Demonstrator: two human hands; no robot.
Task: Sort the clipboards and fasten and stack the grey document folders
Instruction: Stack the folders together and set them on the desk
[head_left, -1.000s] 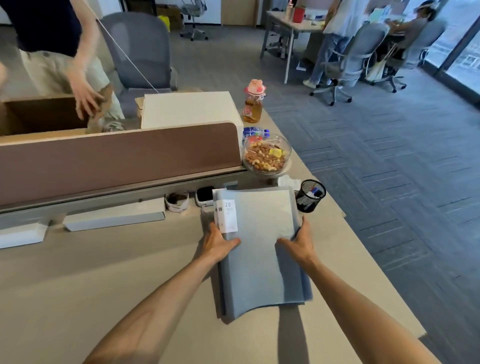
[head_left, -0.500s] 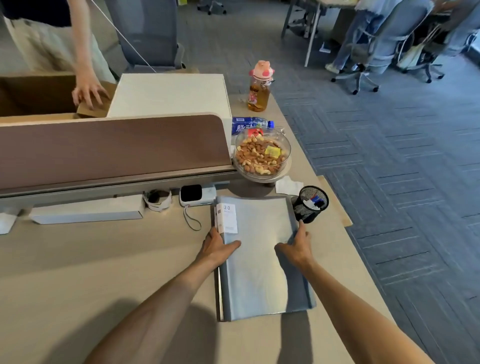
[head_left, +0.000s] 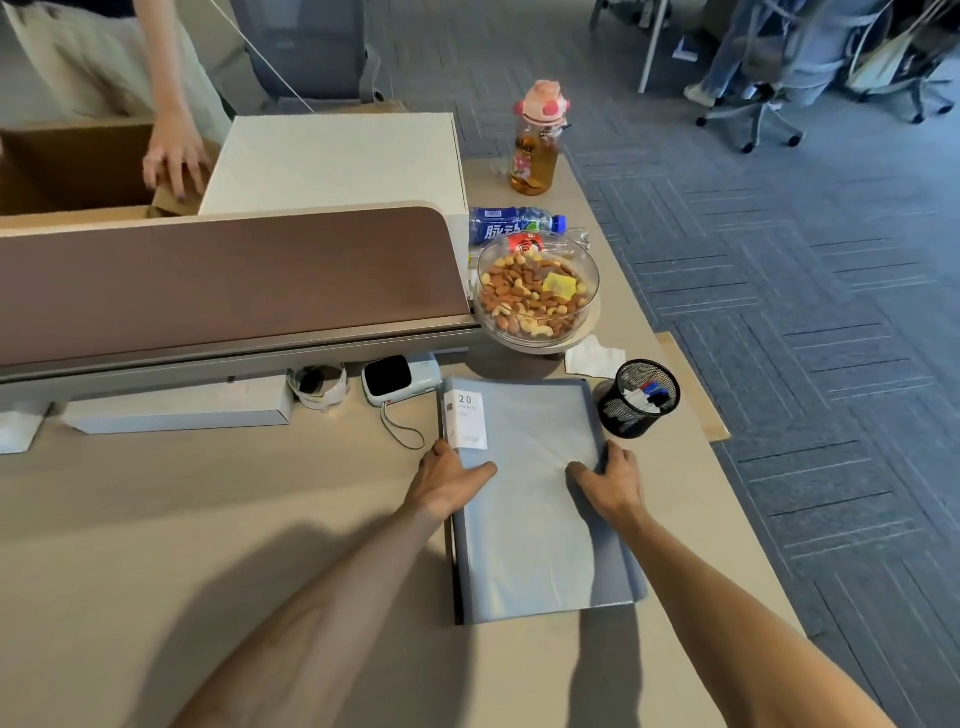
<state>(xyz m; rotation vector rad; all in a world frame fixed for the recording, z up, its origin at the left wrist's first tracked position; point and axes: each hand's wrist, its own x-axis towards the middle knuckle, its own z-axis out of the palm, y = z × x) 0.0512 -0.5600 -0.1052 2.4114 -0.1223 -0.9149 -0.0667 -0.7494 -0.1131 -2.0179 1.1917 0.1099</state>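
A stack of grey document folders (head_left: 535, 499) lies flat on the beige desk (head_left: 208, 519), its top one carrying a white "20" label at the far left corner. My left hand (head_left: 447, 480) grips the stack's left edge, thumb lying on the cover. My right hand (head_left: 610, 480) holds the right edge, fingers curled over the side. Both hands sit about midway along the stack. No clipboard is visible.
A black mesh pen cup (head_left: 636, 397) stands just right of the folders' far corner. Behind are a glass bowl of nuts (head_left: 537, 293), a tissue (head_left: 595, 356), a small white device with cord (head_left: 397, 379), a brown divider (head_left: 223, 280) and bottles. Another person's hand (head_left: 174, 158) rests on a cardboard box.
The view has tilted downward and the folders now lie squarer and flatter. My hands stay on the two side edges. The other person's hand has come down onto the cardboard box.
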